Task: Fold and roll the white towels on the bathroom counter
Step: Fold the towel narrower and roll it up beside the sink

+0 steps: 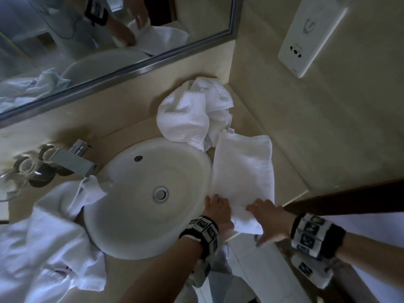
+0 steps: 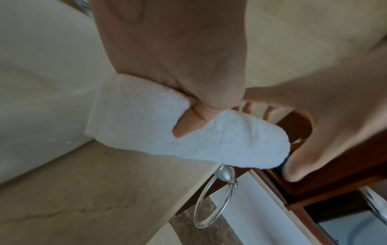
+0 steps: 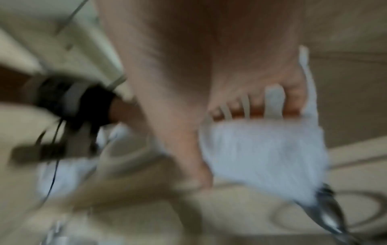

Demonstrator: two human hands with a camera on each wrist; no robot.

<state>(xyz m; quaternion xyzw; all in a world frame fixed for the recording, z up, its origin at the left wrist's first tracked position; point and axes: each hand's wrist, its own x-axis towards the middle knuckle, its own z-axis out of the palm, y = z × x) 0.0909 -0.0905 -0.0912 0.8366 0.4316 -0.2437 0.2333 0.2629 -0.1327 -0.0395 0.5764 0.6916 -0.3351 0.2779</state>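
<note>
A white towel [image 1: 242, 171], folded into a long strip, lies on the beige counter [image 1: 122, 132] just right of the sink. Both hands are at its near end, which overhangs the counter's front edge. My left hand [image 1: 215, 209] grips the left corner; in the left wrist view its thumb [image 2: 188, 126] is tucked into the towel's fold [image 2: 230, 145]. My right hand [image 1: 267, 219] lies on the right corner with fingers stretched flat and thumb spread off the edge. The right wrist view is blurred, showing fingers [image 3: 251, 106] on the towel [image 3: 263, 157]. A crumpled white towel [image 1: 192, 112] sits behind.
The oval white sink [image 1: 122, 215] fills the counter's middle, with a faucet [image 1: 72, 162] and glasses [image 1: 28, 169] at the left. More rumpled white towels [image 1: 50, 241] lie at the near left. A mirror [image 1: 109, 40] runs along the back; a towel ring [image 2: 211, 199] hangs below the counter.
</note>
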